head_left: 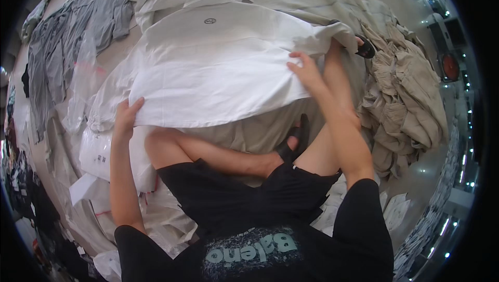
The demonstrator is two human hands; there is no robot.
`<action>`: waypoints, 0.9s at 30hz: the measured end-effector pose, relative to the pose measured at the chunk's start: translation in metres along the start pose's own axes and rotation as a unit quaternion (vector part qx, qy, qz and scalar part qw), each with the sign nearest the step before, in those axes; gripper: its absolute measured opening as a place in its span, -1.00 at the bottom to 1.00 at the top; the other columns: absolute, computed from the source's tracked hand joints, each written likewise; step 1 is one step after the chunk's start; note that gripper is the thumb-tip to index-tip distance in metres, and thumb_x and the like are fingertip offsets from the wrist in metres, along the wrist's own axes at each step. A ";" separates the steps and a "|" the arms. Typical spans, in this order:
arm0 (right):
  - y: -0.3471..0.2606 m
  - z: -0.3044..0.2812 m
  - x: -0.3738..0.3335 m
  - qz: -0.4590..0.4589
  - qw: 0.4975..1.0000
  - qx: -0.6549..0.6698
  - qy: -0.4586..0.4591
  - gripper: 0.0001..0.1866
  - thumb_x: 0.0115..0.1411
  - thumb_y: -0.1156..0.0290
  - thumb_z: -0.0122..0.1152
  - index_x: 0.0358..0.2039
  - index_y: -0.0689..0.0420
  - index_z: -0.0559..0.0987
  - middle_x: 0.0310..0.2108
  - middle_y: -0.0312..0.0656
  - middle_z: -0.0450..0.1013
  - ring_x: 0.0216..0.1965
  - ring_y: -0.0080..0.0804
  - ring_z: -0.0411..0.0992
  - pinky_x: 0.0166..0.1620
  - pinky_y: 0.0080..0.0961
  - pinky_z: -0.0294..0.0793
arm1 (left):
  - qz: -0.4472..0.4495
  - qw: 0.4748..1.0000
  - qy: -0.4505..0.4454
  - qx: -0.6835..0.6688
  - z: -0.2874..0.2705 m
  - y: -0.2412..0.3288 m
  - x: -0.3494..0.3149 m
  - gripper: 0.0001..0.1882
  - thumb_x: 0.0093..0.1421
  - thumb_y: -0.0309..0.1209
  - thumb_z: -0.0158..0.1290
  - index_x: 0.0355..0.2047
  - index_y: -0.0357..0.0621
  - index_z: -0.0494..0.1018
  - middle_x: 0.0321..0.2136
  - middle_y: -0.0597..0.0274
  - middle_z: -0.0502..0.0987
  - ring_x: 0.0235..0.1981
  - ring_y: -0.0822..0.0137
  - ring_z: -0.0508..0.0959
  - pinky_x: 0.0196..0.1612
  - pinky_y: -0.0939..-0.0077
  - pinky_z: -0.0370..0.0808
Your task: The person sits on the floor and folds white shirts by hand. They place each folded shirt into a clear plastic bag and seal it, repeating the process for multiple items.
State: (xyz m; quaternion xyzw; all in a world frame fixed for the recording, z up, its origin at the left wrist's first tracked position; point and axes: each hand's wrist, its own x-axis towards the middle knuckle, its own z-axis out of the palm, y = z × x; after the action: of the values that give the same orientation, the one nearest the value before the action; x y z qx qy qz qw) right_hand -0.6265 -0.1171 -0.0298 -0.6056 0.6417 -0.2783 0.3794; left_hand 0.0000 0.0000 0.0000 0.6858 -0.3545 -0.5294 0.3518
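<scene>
A white garment (208,74), which looks like a T-shirt, is spread out in front of my crossed legs. It has a small dark oval mark near its far edge. My left hand (126,116) grips its near left corner, thumb on top and the other fingers underneath. At the right side of the cloth, my right hand (306,73) holds the fabric with thumb and forefinger showing on top. The near edge runs in a shallow curve between my hands, slightly lifted above my shins. The far right part of the cloth bunches near my foot.
Grey garments (83,32) lie at the far left, and a heap of beige clothes (405,94) at the right. Clear plastic bags (96,152) and pale cloth surround my left side. My feet wear black sandals (296,139). A red round object (450,67) stands far right.
</scene>
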 end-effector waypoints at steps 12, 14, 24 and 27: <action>-0.043 0.080 -0.035 -0.159 0.908 -0.375 -0.095 -0.38 0.36 0.35 0.25 0.40 0.18 0.41 0.36 0.16 0.38 0.35 0.13 0.39 0.37 -0.01 0.41 | -0.212 0.950 0.103 -0.207 -0.072 -0.086 0.034 -0.16 0.34 0.25 0.21 0.17 -0.38 0.43 -0.05 -0.08 0.61 -0.20 0.12 0.74 -0.11 0.28 0.72; -0.048 0.149 -0.006 -0.242 0.927 -0.277 -0.074 -0.33 0.39 0.44 0.13 0.48 0.27 0.27 0.47 0.17 0.27 0.48 0.13 0.23 0.51 -0.05 0.22 | -0.243 0.906 0.176 -0.299 -0.057 -0.091 0.069 -0.11 0.33 0.28 0.21 0.23 -0.36 0.39 0.04 -0.12 0.57 -0.09 0.08 0.72 -0.03 0.21 0.70; -0.129 0.374 0.065 -0.123 0.947 -0.296 -0.002 -0.02 0.44 -0.23 0.02 0.59 0.23 0.10 0.66 0.03 -0.12 0.68 0.00 -0.29 0.63 0.11 -0.43 | 0.144 0.842 0.404 -0.327 -0.031 -0.028 0.094 -0.56 0.34 -0.39 0.25 0.18 -0.27 0.53 0.10 0.12 0.63 0.07 0.18 0.65 0.12 0.22 0.62; -0.120 0.386 0.062 -0.162 0.933 -0.318 0.041 -0.01 0.46 -0.28 -0.09 0.61 0.23 0.05 0.68 0.03 -0.19 0.69 -0.04 -0.38 0.63 0.09 -0.51 | 0.253 0.880 0.381 -0.130 -0.008 0.018 0.069 -0.60 0.31 -0.49 0.28 0.11 -0.44 0.55 0.06 0.15 0.66 -0.01 0.29 0.66 0.12 0.36 0.58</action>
State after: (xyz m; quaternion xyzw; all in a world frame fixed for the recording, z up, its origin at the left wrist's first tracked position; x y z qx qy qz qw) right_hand -0.2397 -0.1522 -0.1562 -0.7788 0.6044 -0.1415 0.0899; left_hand 0.0191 -0.0673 -0.0158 0.6697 -0.2827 -0.1621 0.6674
